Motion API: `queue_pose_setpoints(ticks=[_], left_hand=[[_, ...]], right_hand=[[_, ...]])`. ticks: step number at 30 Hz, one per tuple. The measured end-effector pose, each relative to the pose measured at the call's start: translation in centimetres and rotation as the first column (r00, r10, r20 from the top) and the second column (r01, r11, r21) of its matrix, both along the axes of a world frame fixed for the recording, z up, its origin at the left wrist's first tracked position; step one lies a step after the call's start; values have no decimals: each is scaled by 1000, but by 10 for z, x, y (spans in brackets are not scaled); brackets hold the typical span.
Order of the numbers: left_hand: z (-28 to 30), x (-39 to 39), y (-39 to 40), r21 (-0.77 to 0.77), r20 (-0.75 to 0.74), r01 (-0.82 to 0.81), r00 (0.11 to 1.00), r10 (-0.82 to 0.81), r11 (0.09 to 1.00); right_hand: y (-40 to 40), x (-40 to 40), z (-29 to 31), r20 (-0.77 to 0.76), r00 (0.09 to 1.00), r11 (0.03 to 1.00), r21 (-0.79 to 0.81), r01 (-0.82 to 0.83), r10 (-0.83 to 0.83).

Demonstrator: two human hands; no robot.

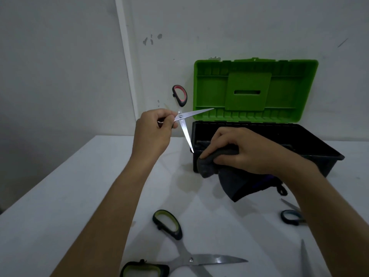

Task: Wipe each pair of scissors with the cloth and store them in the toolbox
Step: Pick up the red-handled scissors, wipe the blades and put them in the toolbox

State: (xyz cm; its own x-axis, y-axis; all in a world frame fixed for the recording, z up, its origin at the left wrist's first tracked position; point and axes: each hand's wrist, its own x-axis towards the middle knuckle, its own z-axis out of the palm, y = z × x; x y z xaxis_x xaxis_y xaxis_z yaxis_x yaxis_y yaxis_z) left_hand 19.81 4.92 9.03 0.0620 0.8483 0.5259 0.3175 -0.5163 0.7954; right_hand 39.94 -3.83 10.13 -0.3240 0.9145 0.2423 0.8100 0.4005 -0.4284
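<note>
The left hand [154, 129] pinched a pair of red-handled scissors [182, 114] near the pivot, blades spread wide in the air, while the right hand [237, 151] curled its fingers round a dark cloth [235, 182] just below the lower blade's tip. Both forearms reached over a white table [60, 206] set against a pale wall, the toolbox [279, 136] standing open, green lid upright. Green-handled scissors [179, 248] and blue-handled scissors [290, 216] lay near the table's front.

My left hand [153, 128] holds the red-handled scissors [182, 116], blades spread wide, at ten o'clock from my right hand [239, 151], which grips the dark cloth [235, 182] over the open toolbox [327, 154] on the surface [69, 196].
</note>
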Motion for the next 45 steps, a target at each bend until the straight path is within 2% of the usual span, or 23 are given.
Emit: queue_pose_setpoints(ticks=[3, 6, 8, 10, 14, 19, 24, 27, 29, 31, 36, 41, 43, 45], left_hand=[[1, -1, 2, -40, -3, 10, 1000, -10, 999], [2, -3, 3, -59, -51, 45, 998, -48, 997], [3, -2, 1, -12, -87, 31, 996, -31, 999], [4, -1, -3, 64, -95, 12, 995, -6, 998], [7, 1, -6, 201, -93, -15, 995, 35, 979], [9, 5, -10, 32, 39, 130, 991, -131, 991], [7, 14, -13, -61, 206, 229, 955, -213, 971], [2, 20, -14, -96, 183, 271, 951, -251, 958], [-3, 28, -17, -141, 125, 315, 946, -299, 938], [-7, 36, -24, -189, 131, 358, 932, -337, 914], [-11, 45, -28, -286, 380, 484, 850, -366, 827], [-11, 49, -29, -290, 477, 519, 807, -349, 804], [-10, 48, -27, -278, 379, 450, 863, -333, 849], [-13, 44, -20, -149, 185, 301, 944, -273, 942]], right_hand=[[3, -2, -3, -2, 1000, 999, -24, 26, -26], [5, -7, -7, -20, 1000, 982, -188, -6, 2], [3, -8, -7, -54, 999, 966, -258, -16, 2], [2, -6, -4, -67, 997, 974, -225, 13, -29], [1, 2, 0, -77, 987, 989, -40, 139, -142], [3, 1, -1, -226, 933, 953, 53, 300, -281], [-2, -13, 3, -324, 923, 979, -56, 198, -206], [-1, -16, 3, -459, 868, 980, -31, 196, -188], [2, -18, 0, -480, 856, 976, -6, 218, -194], [5, -20, -6, -488, 851, 973, 14, 230, -194], [12, -19, -18, -524, 818, 958, 15, 287, -238], [14, -20, -18, -538, 811, 953, 41, 299, -231], [12, -17, -15, -529, 813, 951, 35, 307, -243], [10, -11, -10, -502, 819, 932, 66, 356, -278]])
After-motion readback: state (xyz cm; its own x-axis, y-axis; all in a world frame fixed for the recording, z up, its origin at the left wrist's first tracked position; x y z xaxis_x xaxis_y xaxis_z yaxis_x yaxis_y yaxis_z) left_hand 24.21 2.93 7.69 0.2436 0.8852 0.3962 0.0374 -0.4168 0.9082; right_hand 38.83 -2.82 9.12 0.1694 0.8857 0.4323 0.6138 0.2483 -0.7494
